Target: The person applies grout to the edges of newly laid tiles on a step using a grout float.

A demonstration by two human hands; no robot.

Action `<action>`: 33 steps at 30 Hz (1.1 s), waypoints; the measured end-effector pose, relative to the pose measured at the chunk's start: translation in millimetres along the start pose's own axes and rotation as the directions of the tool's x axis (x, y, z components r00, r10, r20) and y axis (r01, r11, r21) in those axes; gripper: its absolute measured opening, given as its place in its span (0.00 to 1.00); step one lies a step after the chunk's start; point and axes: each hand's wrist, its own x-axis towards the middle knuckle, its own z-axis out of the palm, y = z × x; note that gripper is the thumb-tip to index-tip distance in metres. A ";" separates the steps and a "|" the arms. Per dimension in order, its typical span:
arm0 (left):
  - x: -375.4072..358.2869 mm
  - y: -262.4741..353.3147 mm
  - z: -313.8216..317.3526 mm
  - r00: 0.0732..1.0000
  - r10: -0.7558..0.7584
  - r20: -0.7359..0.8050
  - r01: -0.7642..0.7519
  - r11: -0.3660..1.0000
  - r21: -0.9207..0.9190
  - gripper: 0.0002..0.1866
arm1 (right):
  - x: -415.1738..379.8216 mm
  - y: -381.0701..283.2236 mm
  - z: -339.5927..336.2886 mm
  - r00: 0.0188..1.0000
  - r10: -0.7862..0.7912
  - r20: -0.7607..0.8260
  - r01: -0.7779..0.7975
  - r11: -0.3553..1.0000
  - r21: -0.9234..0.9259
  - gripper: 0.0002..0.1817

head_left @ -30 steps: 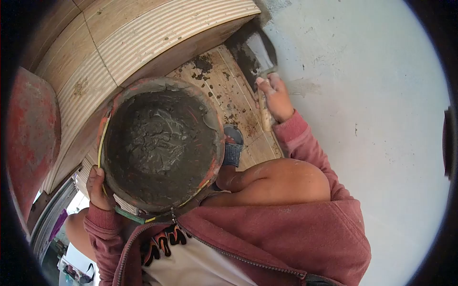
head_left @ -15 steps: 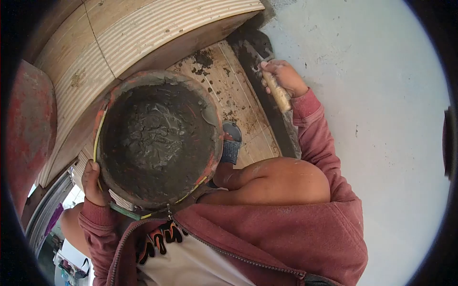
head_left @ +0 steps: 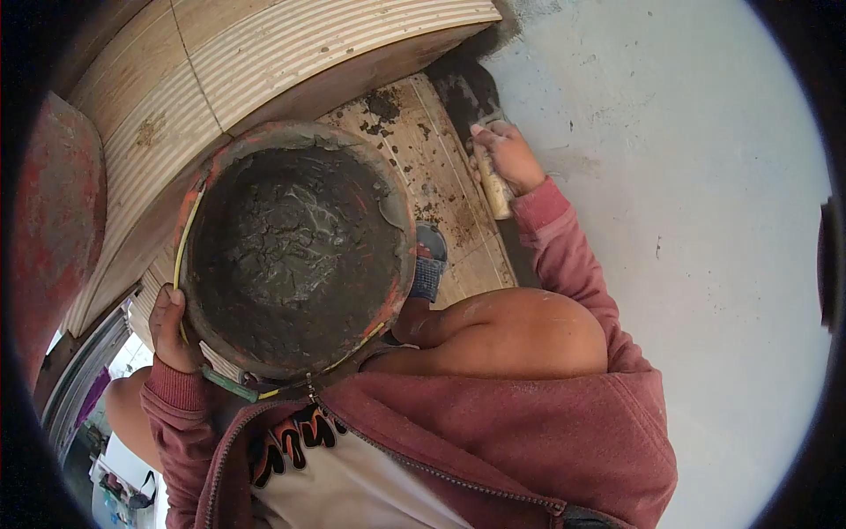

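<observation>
A round bucket [head_left: 251, 141], its rim crusted with grey, tilts toward me and holds wet dark mortar [head_left: 291, 238]. My left hand [head_left: 174, 333] is closed at the bucket's left side, where a yellow-and-green handle [head_left: 184, 238] runs along the rim. At the foot of the wall, my right hand [head_left: 511, 159] is wrapped round the wooden handle of a trowel [head_left: 497, 197]. The trowel's blade is mostly hidden beyond my fingers, against a band of dark mortar [head_left: 463, 86] along the wall's base.
A pale wall [head_left: 705, 264] rises on the right. Tiled steps [head_left: 352, 40] with striped edges curve across the top left. Mortar crumbs [head_left: 383, 106] lie on the wood-look floor tiles [head_left: 467, 264] near my sandalled foot [head_left: 429, 264]. A worn red surface [head_left: 62, 212] stands far left.
My right hand has shifted slightly left and down with the trowel, its handle now more upright in view. A grey smear shows more plainly on the wall beside it. The left hand keeps its hold.
</observation>
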 end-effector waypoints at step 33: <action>2.3 -3.8 -10.9 0.999 -0.016 0.041 0.017 1.000 -0.016 0.12 | -0.6 -21.2 1.9 0.996 0.084 0.034 -0.087 0.993 0.082 0.09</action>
